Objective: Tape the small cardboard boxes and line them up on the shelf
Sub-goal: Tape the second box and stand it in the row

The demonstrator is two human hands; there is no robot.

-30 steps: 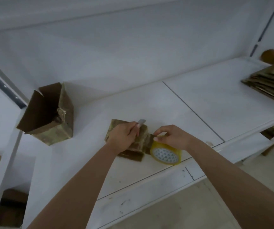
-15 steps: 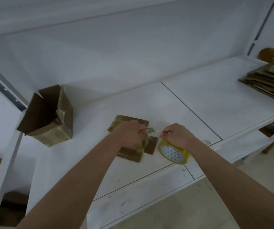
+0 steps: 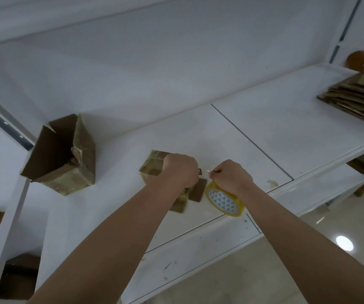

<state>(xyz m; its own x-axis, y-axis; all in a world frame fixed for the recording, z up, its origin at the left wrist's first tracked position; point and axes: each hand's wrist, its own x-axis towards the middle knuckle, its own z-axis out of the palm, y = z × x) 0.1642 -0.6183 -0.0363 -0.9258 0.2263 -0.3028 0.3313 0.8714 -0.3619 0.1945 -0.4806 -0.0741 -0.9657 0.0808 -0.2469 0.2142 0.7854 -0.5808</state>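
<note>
Both hands' fingers clenched: left hand [image 3: 180, 172] on small box [image 3: 154, 166], right hand [image 3: 233, 177] on tape roll [image 3: 225, 201] near shelf [image 3: 286, 132] edge

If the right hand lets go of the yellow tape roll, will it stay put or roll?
Probably rolls or tips: the tape roll stands on its rim near the shelf's front edge, steadied by the right hand. It looks like a stiff ring, likely light. The strand stretched toward the left hand and small box may tether it.

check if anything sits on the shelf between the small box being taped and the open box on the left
Nothing visible does: the white shelf lies bare between the small tape-wrapped cardboard box under the left hand and the open brown cardboard box.
</note>
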